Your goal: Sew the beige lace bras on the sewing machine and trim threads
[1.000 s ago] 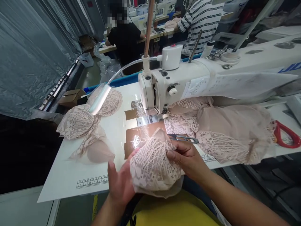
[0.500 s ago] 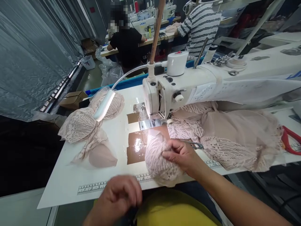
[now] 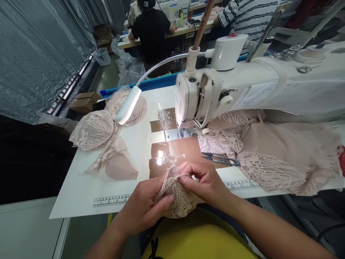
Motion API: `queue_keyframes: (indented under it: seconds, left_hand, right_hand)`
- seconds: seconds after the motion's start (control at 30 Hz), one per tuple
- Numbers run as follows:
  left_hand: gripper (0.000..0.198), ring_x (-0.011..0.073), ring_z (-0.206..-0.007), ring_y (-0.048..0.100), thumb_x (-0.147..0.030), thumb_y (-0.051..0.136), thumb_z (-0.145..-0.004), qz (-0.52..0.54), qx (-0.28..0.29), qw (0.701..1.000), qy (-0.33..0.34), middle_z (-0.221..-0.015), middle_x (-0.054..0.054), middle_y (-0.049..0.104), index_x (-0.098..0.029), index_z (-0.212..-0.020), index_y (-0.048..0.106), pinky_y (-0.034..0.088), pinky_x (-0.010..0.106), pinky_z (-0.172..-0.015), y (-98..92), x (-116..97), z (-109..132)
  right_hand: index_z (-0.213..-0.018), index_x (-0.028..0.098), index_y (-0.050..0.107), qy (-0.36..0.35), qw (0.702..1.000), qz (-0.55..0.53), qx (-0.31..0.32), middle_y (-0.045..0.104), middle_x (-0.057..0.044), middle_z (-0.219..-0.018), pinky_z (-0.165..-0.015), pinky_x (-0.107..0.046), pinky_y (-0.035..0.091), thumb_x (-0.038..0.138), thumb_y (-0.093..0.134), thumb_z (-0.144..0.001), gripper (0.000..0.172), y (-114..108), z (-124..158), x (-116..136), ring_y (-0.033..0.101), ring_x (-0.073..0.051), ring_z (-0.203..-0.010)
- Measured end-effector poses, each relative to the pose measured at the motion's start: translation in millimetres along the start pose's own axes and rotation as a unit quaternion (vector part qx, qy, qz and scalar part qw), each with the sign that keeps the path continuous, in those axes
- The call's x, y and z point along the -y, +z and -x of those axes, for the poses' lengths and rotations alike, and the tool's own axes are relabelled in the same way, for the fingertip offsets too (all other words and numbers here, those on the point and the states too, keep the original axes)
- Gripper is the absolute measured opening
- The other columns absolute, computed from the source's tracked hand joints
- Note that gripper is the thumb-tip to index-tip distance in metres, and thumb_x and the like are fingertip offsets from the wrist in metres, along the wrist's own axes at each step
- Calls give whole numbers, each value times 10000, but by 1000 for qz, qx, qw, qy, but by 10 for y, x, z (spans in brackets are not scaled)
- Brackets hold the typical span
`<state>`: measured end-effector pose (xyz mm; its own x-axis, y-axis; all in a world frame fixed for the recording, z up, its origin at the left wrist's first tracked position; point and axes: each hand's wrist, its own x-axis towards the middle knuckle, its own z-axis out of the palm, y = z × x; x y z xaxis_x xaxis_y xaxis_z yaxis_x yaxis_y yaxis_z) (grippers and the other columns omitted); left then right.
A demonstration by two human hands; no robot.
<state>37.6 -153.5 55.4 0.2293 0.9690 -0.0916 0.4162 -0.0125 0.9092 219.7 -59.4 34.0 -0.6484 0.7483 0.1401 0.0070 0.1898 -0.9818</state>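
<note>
Between my two hands, at the front edge of the sewing table, is a beige lace bra cup. My left hand grips its left side, thumb on top of the lace. With thumb and fingertips, my right hand pinches its upper edge. Beyond the hands stands a white sewing machine, its needle area lit by a lamp on a bendy neck. Dark thread snips lie just past my right hand. More lace cups rest on the left of the table.
A heap of beige lace and mesh fabric covers the right side, with a red handle at its edge. Brown tape and a printed ruler mark the white tabletop. Two people sit at machines behind.
My left hand has come up from the table edge and taken hold of the lace cup. My right hand has brought the cup down and nearer to me, away from the needle area.
</note>
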Motion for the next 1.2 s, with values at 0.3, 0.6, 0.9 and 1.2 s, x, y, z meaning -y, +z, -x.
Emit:
queue_keyframes:
  seconds: [0.3, 0.6, 0.9, 1.2]
  left_hand:
    - [106, 150, -699, 546, -220, 509, -876, -52, -39, 998, 20, -786, 41, 619, -161, -891, 595, 410, 240, -648, -44, 5, -41]
    - [125, 126, -634, 511, -240, 545, -862, -43, -71, 996, 20, -708, 21, 596, -150, -868, 632, 388, 225, -606, -30, -9, -126]
    - [243, 109, -611, 432, -309, 507, -893, 84, -64, 994, -20, -652, 3, 513, -132, -789, 638, 353, 222, -584, 18, 67, -224]
    - [207, 134, -676, 482, -314, 529, -878, 74, -27, 997, 8, -729, 28, 552, -139, -798, 607, 381, 249, -643, -18, 14, -276]
  right_hand:
    - [-647, 174, 547, 2, 999, -40, 7, 629, -28, -754, -602, -255, 428, 203, 579, -773, 133, 84, -6, 0, 556, -137, -667]
    - [-666, 174, 568, 40, 999, 11, 5, 625, -13, -682, -548, -246, 403, 238, 584, -783, 134, 87, 33, -15, 521, -126, -595]
    - [-847, 165, 649, 63, 996, 2, 58, 609, -16, -746, -582, -234, 416, 356, 659, -781, 203, -118, -59, 48, 509, -114, -632]
    - [-692, 162, 590, 64, 993, 42, 87, 532, 16, -611, -490, -212, 328, 296, 576, -829, 192, -146, -66, 112, 426, -84, -538]
